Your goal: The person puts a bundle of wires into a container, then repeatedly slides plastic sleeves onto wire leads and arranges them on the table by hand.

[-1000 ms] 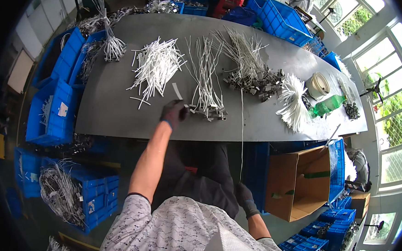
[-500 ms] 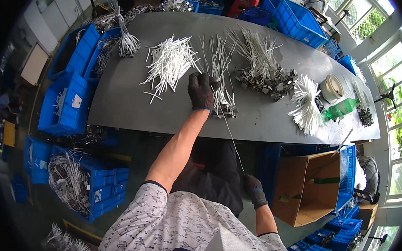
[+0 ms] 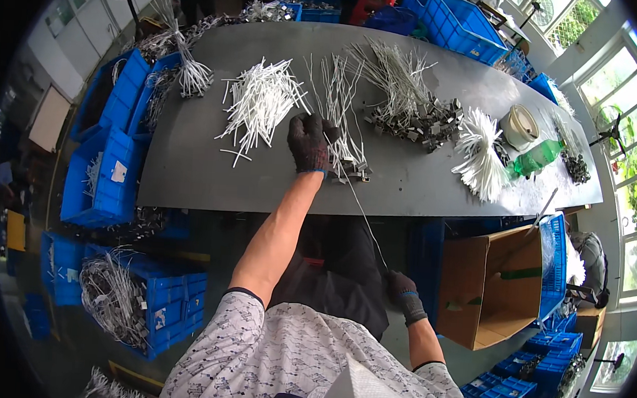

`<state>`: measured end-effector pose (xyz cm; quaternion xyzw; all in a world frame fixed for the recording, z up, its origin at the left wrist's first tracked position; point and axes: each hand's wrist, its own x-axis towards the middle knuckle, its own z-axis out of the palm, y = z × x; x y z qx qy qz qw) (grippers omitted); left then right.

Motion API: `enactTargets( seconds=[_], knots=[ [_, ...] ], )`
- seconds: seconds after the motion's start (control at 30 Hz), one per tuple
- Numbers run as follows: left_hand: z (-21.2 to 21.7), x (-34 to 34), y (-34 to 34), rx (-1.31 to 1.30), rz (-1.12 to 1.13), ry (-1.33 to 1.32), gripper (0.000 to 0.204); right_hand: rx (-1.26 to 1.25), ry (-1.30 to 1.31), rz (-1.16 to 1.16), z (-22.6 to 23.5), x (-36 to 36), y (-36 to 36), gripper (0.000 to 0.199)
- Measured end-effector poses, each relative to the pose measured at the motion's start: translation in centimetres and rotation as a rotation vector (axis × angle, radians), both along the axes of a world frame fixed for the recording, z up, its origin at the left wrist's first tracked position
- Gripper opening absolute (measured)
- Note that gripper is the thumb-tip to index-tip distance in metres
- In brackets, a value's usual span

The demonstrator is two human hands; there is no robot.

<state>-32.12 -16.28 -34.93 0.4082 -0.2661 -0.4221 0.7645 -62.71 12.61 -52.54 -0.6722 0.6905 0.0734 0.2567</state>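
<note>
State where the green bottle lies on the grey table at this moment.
In the head view the green bottle lies on the table's right side, between the fanned white bundle and the pale roll.

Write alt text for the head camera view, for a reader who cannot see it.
Seen from above, a person's gloved left hand reaches across a grey table to a row of thin white wires, while the gloved right hand holds one long wire below the table edge. Piles of white ties, metal clips and blue crates surround the work.

Factory workshop — blue crates (image 3: 104, 179), wire bundles (image 3: 258, 104)
</note>
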Motion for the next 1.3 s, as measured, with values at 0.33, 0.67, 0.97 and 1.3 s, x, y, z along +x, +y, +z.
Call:
enactTargets(
  seconds=[0.33, 0.67, 0.97, 1.3],
  knots=[
    [-1.1, -2.9, 5.9, 0.241, -0.644, -0.155, 0.011, -0.455, -0.562, -0.199, 5.1, 3.6, -3.9, 0.030],
    [-5.0, -6.0, 13.0, 0.113, -0.850, -0.231, 0.019, -0.782, -1.045, -0.380, 9.2, 10.2, -15.6, 0.032],
    [-6.9, -2.5, 12.5, 0.117, -0.658, -0.617, 0.019, -0.538, -0.870, 0.071, 9.3, 12.7, -17.1, 0.027],
    [-5.7, 1.2, 3.5, 0.291, -0.720, -0.563, 0.023, -0.198, -0.928, -0.397, 11.5, 13.6, -25.5, 0.033]
  ],
)
